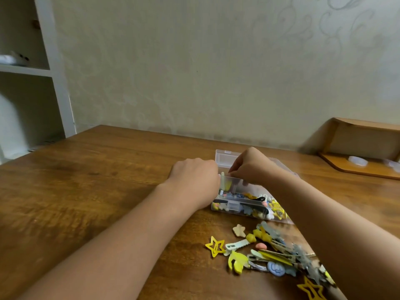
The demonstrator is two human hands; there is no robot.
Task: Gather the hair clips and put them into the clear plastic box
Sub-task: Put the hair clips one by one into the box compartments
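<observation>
Clear plastic box (pixel 233 207): lid open, part-filled with clips | loose hair clips (pixel 266 254): mixed colours, heaped at box's 6 o'clock

No text, label, brand, number or sign can be read anywhere in the head view. The wall (pixel 194 61) carries only a faint swirling pattern, not lettering, and the clear plastic box (pixel 229 207) and the hair clips (pixel 268 254) on the table (pixel 97 191) bear shapes and colours but no legible marks.
</observation>
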